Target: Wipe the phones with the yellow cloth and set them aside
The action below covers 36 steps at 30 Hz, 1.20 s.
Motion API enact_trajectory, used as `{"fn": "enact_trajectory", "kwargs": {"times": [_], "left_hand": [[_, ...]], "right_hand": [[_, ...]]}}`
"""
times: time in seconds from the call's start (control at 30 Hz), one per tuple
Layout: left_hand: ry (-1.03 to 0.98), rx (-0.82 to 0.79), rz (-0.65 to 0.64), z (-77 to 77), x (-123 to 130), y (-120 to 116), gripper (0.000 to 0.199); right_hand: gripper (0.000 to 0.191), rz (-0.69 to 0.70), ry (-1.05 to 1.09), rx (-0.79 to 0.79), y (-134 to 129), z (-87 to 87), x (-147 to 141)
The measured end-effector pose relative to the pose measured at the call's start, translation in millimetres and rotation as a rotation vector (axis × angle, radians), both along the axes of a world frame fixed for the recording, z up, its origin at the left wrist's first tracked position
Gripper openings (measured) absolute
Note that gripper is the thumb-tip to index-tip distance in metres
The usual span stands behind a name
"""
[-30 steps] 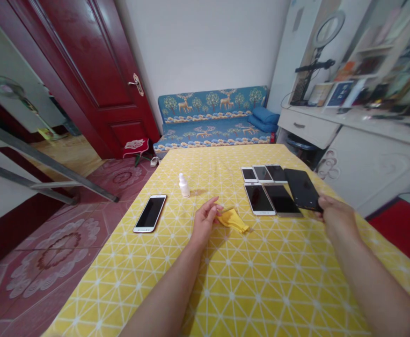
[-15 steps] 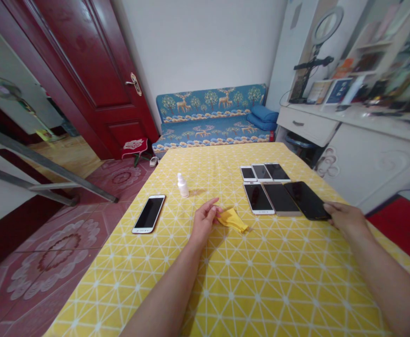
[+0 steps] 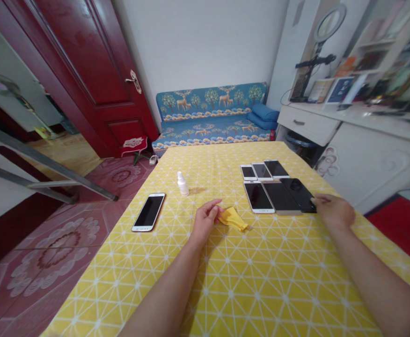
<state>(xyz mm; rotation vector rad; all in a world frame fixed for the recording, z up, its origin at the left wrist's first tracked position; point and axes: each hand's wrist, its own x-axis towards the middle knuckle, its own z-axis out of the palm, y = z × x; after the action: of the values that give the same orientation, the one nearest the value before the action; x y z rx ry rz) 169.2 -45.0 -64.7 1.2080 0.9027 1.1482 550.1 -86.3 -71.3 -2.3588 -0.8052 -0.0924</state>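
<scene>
Smartphone (image 3: 149, 213) lies screen-up on yellow tablecloth (image 3: 261, 281), white dropper bottle (image 3: 182, 185) upright to its right. Left hand (image 3: 205, 220) closed, pinching crumpled yellow cloth (image 3: 233, 219), long axis slanting toward near right. Black phone (image 3: 298, 194) lies diagonally, overlapping gold phone (image 3: 277, 199); open right hand (image 3: 333, 210) touches its near corner.

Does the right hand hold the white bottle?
No, the right hand is at the black phone; the white bottle stands on the tablecloth.

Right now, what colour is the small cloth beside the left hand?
Plain yellow; the head view shows the cloth best.
</scene>
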Motion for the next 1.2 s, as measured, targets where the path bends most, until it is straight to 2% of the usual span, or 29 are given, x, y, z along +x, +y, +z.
{"fn": "enact_trajectory", "kwargs": {"times": [0.07, 0.1, 0.13, 0.2, 0.27, 0.3, 0.33, 0.4, 0.47, 0.6, 0.7, 0.77, 0.87, 0.93, 1.03, 1.1, 1.2], "left_hand": [[0.0, -0.004, 0.007, -0.8, -0.2, 0.8, 0.037], [-0.005, -0.005, 0.013, -1.2, -0.2, 1.2, 0.036], [-0.01, -0.005, 0.021, -1.7, -0.3, 1.8, 0.036], [-0.02, 0.001, 0.042, -2.4, -0.8, 3.0, 0.034], [-0.012, 0.022, 0.072, -2.7, -2.3, 4.4, 0.032], [0.0, 0.04, 0.093, -2.9, -3.5, 5.2, 0.031], [0.016, 0.061, 0.117, -3.0, -5.0, 6.2, 0.03], [0.059, 0.103, 0.177, -3.4, -9.2, 8.9, 0.029], [0.119, 0.154, 0.238, -3.7, -15.7, 13.0, 0.028], [0.302, 0.307, 0.4, -0.4, -38.9, 24.6, 0.029], [0.59, 0.408, 0.654, 6.4, -64.8, 31.7, 0.03], [0.879, 0.377, 0.833, 10.5, -82.1, 34.1, 0.033], [1.214, 0.16, 0.993, 11.6, -101.8, 35.4, 0.04], [1.336, -0.022, 0.984, 9.3, -109.0, 36.2, 0.052], [1.426, -0.199, 0.876, 5.7, -112.7, 37.9, 0.06], [1.462, -0.231, 0.84, 5.8, -112.8, 38.4, 0.056], [1.485, -0.238, 0.861, 10.5, -113.3, 37.3, 0.054]], "right_hand": [[0.032, 0.02, -0.106, 0.123, 1.9, 3.4, -19.3], [0.031, 0.079, -0.16, 0.192, 2.9, 5.9, -33.4], [0.029, 0.17, -0.178, 0.267, 3.7, 8.9, -50.5], [0.026, 0.475, -0.096, 0.331, 3.9, 16.0, -91.6], [0.026, 0.851, 0.042, 0.2, 1.5, 23.1, -136.8], [0.027, 0.964, 0.069, 0.104, -0.4, 25.9, -158.4], [0.033, 1.007, 0.042, 0.033, -2.5, 27.8, -178.2], [0.046, 1.064, -0.071, -0.074, -5.6, 28.6, -209.3], [0.043, 1.097, -0.148, -0.123, -6.0, 25.2, -227.3], [0.027, 1.046, -0.145, -0.069, -0.3, 11.7, -234.0], [0.024, 1.035, -0.091, -0.01, 2.2, 3.8, -230.1], [0.023, 1.041, -0.067, 0.012, 2.0, 1.1, -228.2], [0.022, 1.045, -0.038, 0.034, 1.1, -0.7, -227.0], [0.022, 1.052, -0.022, 0.043, 0.5, -1.4, -226.6], [0.023, 1.063, 0.005, 0.053, -0.1, -2.0, -225.9], [0.023, 1.069, 0.024, 0.057, -0.3, -2.1, -225.3], [0.023, 1.072, 0.042, 0.06, -0.3, -1.6, -224.7]]}}
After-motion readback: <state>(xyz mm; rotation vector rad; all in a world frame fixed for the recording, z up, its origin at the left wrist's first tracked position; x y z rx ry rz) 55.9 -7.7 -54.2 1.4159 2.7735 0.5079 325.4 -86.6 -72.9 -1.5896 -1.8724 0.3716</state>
